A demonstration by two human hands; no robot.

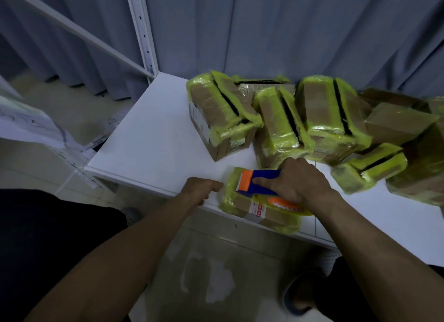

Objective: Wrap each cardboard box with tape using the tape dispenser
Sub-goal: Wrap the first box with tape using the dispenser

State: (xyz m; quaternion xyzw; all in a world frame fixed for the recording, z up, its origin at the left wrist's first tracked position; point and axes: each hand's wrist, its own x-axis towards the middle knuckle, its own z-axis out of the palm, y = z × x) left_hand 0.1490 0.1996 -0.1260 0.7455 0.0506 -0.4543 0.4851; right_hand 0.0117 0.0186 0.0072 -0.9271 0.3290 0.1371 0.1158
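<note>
The fingers and thumb of the right hand (298, 179) are curled round the blue handle of a tape dispenser (249, 177), gripping it. The dispenser's orange head lies flat on top of a small cardboard box (242, 202) that is already banded in yellow-green tape. Its tape roll (286, 203) sits at the box's right end, under the wrist.

The left hand (199, 189) is at the box's left end, fingers bent, tips at or just beside the tape there. Whether they pinch anything cannot be told.

The box lies at the near edge of a white table (153, 139). Behind the box and to its right is a heap of other wrapped boxes (283, 119). Far behind it hangs a grey curtain (288, 28), and to the far left stands a white shelf frame (141, 28).
</note>
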